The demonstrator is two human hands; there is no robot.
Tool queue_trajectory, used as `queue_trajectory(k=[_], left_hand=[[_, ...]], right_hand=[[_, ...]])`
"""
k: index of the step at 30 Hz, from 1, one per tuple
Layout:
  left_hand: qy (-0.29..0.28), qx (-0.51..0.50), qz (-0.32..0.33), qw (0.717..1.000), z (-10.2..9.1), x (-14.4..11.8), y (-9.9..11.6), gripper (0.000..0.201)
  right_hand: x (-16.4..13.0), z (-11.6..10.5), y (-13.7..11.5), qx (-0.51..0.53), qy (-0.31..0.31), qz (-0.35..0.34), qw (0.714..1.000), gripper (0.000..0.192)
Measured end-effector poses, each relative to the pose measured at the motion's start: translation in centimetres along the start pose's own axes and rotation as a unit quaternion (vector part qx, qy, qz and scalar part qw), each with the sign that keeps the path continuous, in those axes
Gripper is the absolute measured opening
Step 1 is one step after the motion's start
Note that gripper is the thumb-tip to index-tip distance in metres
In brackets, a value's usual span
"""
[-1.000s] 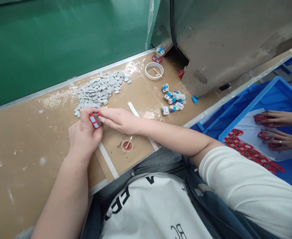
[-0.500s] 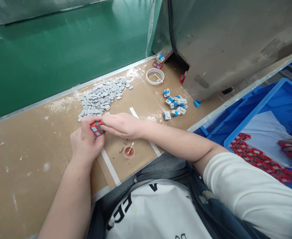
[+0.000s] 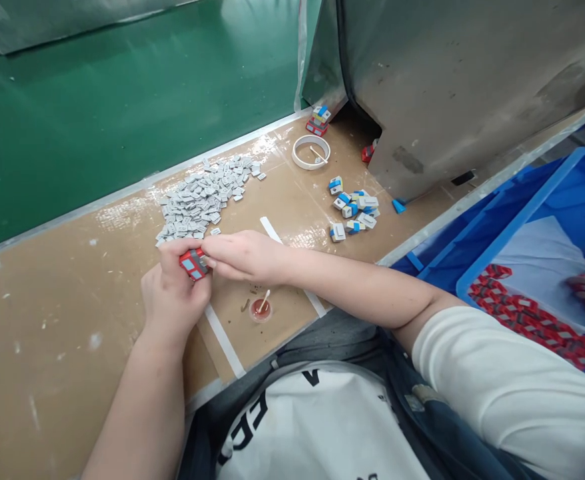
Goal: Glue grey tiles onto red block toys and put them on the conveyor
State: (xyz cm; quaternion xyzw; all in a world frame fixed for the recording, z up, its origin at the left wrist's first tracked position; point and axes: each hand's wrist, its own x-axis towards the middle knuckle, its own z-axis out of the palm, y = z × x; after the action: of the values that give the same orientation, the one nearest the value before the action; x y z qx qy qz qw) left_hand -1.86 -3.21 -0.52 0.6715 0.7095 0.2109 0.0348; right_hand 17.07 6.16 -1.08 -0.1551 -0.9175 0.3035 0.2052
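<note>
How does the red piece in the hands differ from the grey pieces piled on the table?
The red piece is red with light blue panels; the grey pieces are plain grey. It is bigger and blockier, they are small and flat. It is held by the left hand and right hand; they lie loose.

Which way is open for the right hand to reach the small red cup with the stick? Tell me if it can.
Probably yes. The right hand is pressing on the red block held by the left hand, and the small red cup stands just beside its wrist on bare table, nothing lying between.
</note>
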Motion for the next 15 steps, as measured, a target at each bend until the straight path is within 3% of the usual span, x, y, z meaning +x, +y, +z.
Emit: queue_trajectory(k=[6,11,15], left_hand=[[0.001,0.001,-0.004,1.0,-0.2,0.1,0.6,0.038],[-0.006,-0.025,-0.046,0.999,-0.7,0.3,1.2,0.042],[-0.055,-0.178,-0.046,0.982,-0.5,0.9,0.2,0.045]], right_hand=[[-0.2,0.3,0.4,0.13,0.032,-0.014,0.991,0.021],[0.3,0.3,0.7,0.181,0.02,-0.012,0.983,0.026],[0.7,-0.1,1.2,0.19,0.012,-0.003,0.982,0.027]])
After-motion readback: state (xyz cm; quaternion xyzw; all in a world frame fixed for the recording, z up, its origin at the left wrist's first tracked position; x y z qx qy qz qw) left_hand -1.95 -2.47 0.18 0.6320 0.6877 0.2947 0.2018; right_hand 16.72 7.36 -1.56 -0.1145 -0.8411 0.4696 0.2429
